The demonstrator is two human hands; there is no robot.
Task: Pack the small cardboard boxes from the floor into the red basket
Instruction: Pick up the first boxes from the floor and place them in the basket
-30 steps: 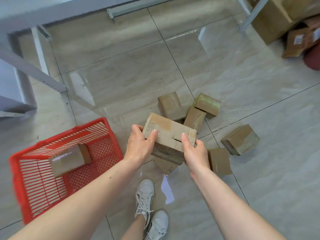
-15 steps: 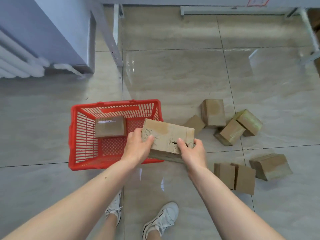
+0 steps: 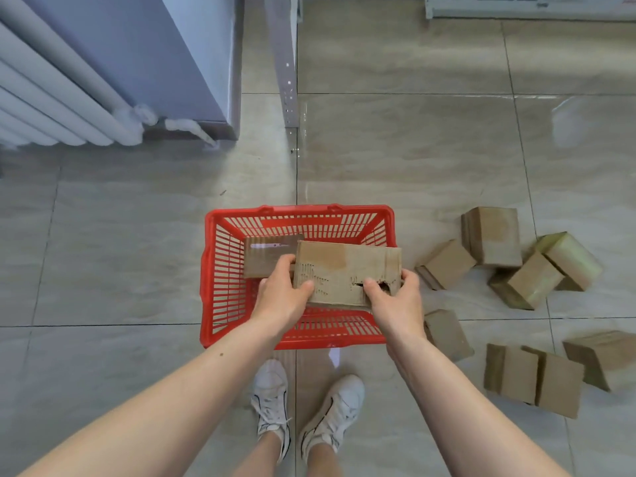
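Note:
I hold a worn cardboard box (image 3: 344, 270) over the red basket (image 3: 220, 270), level, with its long side across the basket. My left hand (image 3: 280, 294) grips its left end and my right hand (image 3: 395, 301) its right end. Inside the basket, at the back left, lies another small box (image 3: 265, 256) with a strip of tape on top, partly covered by the held one. Several more small boxes lie on the floor to the right, among them a box (image 3: 492, 235) and a box (image 3: 531, 376).
A white radiator (image 3: 58, 108) and a grey cabinet (image 3: 165, 60) stand at the back left. A metal shelf leg (image 3: 285, 63) rises behind the basket. My two white shoes (image 3: 303, 404) stand just in front of the basket on the tiled floor.
Both hands carried the box left from above the pile until it came over the basket. My view turned with it, so the basket now sits in the centre.

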